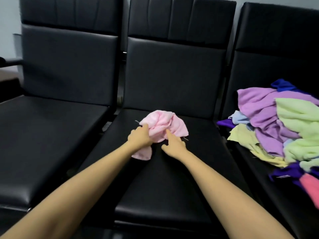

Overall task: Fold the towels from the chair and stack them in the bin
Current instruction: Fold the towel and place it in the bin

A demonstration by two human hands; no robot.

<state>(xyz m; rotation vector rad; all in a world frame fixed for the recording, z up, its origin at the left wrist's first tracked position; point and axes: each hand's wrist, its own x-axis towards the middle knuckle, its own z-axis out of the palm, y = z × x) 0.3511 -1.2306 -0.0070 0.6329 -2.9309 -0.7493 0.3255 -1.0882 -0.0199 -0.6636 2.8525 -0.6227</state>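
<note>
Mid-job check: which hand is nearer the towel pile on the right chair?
Right. The right hand lies left of the pile, touching the pink towel; the left hand grips that towel farther left.

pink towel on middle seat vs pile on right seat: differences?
The pink towel is one piece, alone on the middle seat; the pile is many towels, purple, green, yellow, blue, heaped on the right seat. The left hand grips the pink towel; no hand touches the pile. Both are crumpled, unfolded.

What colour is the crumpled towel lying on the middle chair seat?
Light pink; the crumpled cloth towel shows best in the head view, the only view.
</note>
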